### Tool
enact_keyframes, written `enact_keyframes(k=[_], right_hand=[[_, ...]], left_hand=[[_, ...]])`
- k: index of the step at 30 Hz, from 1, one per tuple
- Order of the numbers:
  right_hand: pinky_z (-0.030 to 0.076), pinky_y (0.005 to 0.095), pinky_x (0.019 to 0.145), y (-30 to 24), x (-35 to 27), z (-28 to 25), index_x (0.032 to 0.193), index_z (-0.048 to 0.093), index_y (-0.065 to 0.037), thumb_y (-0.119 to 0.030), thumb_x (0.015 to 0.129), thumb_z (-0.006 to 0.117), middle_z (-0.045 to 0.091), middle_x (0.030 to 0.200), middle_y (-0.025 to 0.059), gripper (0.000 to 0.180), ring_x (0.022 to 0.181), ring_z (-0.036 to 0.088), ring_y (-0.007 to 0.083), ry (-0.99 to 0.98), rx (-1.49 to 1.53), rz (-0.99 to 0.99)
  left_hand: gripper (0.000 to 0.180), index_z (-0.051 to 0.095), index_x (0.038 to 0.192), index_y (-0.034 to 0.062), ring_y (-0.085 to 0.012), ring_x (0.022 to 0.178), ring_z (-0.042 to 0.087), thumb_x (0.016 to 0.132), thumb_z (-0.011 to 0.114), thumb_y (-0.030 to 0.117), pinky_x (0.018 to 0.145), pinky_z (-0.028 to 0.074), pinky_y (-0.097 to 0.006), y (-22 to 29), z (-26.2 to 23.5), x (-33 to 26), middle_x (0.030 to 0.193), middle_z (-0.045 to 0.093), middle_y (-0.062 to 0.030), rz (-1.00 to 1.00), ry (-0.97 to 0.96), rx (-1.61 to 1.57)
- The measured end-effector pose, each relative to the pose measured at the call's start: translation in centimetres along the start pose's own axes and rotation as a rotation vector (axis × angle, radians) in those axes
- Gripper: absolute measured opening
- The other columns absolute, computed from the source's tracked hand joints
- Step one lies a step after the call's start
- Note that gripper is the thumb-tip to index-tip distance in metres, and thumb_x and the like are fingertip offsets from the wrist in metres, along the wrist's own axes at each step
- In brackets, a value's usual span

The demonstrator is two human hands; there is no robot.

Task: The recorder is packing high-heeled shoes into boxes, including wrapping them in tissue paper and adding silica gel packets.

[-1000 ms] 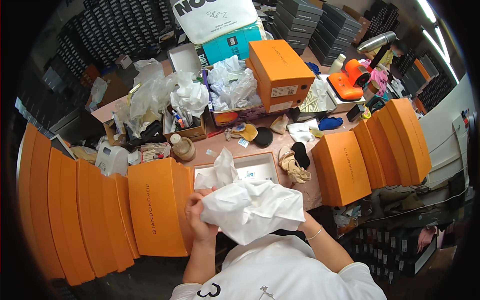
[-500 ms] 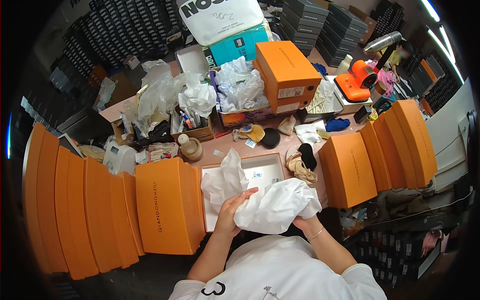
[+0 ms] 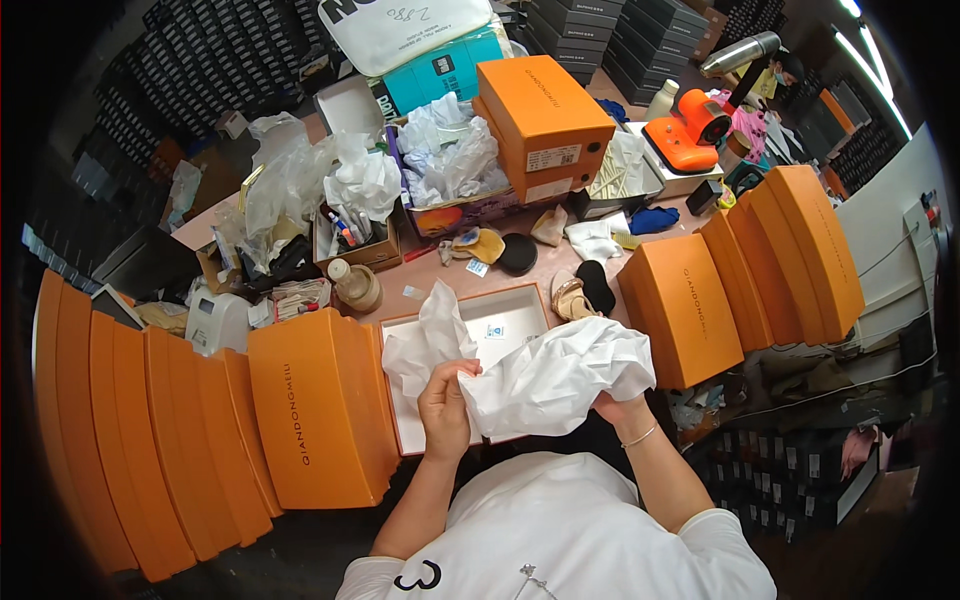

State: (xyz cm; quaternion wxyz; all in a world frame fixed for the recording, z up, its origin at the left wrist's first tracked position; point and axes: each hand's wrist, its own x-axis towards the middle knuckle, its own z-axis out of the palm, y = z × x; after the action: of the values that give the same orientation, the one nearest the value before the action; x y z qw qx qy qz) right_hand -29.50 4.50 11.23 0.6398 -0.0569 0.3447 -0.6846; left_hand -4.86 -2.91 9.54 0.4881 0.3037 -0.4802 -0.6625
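A loose bundle of white tissue paper [image 3: 555, 375] is in both hands over the near side of an open shoe box [image 3: 515, 308]. My left hand [image 3: 446, 408] pinches the paper's left edge between thumb and fingers. Under the bundle's right end, my right hand [image 3: 622, 410] grips it, its fingers mostly hidden by the paper. Whatever the paper wraps, if anything, is out of sight. Another crumpled tissue sheet [image 3: 430, 345] rises from the left side of the box, whose inside is white. Just beyond the bundle lie a beige sandal [image 3: 569, 298] and a black oval object [image 3: 597, 287].
Orange shoe boxes [image 3: 315, 410] stand in a row at the left, and more orange boxes [image 3: 685, 312] at the right. Farther back are a plastic bottle [image 3: 355, 287], a carton of crumpled paper [image 3: 455, 212], a large orange box [image 3: 545, 125] and an orange device [image 3: 685, 135].
My left hand has drawn the paper's left edge into a pinch, away from the bundle's middle. The bundle has shifted slightly right. The whole view has tilted a little.
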Motion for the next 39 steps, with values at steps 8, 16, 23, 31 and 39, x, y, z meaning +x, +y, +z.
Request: enact_keyframes(k=[8,16,23,31,39], right_hand=[[0.042,0.0447,0.104,-2.4,0.3,-2.2,0.133,0.045,-0.009,-0.048,0.092,0.051,0.052,0.133,0.0094,0.057,0.122,0.051,0.0269,-0.051,-0.029,-0.078],[0.042,0.0452,0.104,-2.2,0.1,-0.5,0.134,0.044,-0.009,-0.050,0.093,0.048,0.052,0.133,0.0115,0.059,0.122,0.051,0.0259,-0.183,0.006,-0.070],[0.055,0.0398,0.086,-2.9,2.8,-1.5,0.131,0.047,-0.008,-0.037,0.099,0.037,0.058,0.122,0.0105,0.045,0.109,0.060,0.0230,0.174,-0.343,-0.108],[0.061,0.0396,0.067,-7.0,4.5,0.5,0.125,0.047,-0.001,-0.018,0.096,0.030,0.059,0.113,0.0179,0.038,0.093,0.065,0.0281,0.151,-0.415,-0.326],[0.053,0.0244,0.069,-7.5,6.8,3.1,0.108,0.058,0.000,-0.012,0.094,0.041,0.063,0.102,0.0115,0.026,0.084,0.064,0.0160,0.058,-0.663,-0.184]], left_hand=[[0.051,0.039,0.138,-0.0007,-0.0226,0.131,0.039,0.098,0.050,0.028,0.109,0.029,-0.035,-1.1,0.9,0.4,0.139,0.043,-0.0110,-0.194,-0.131,-0.145],[0.031,0.060,0.107,0.0027,-0.0296,0.127,0.047,0.092,0.061,0.029,0.109,0.033,-0.046,0.7,2.1,1.4,0.121,0.060,-0.0120,0.094,-0.038,-0.278],[0.022,0.048,0.104,0.0054,-0.0162,0.092,0.056,0.097,0.052,0.026,0.102,0.040,-0.042,8.8,1.8,2.2,0.087,0.055,-0.0029,0.375,0.450,-0.275],[0.031,0.060,0.114,0.0037,-0.0304,0.107,0.055,0.093,0.056,0.025,0.091,0.043,-0.042,8.6,-4.4,0.6,0.115,0.060,-0.0144,0.995,0.262,0.907],[0.033,0.055,0.118,-0.0063,-0.0272,0.107,0.058,0.095,0.051,0.018,0.095,0.043,-0.036,1.7,-3.6,3.8,0.115,0.060,-0.0186,0.302,0.283,1.102]])
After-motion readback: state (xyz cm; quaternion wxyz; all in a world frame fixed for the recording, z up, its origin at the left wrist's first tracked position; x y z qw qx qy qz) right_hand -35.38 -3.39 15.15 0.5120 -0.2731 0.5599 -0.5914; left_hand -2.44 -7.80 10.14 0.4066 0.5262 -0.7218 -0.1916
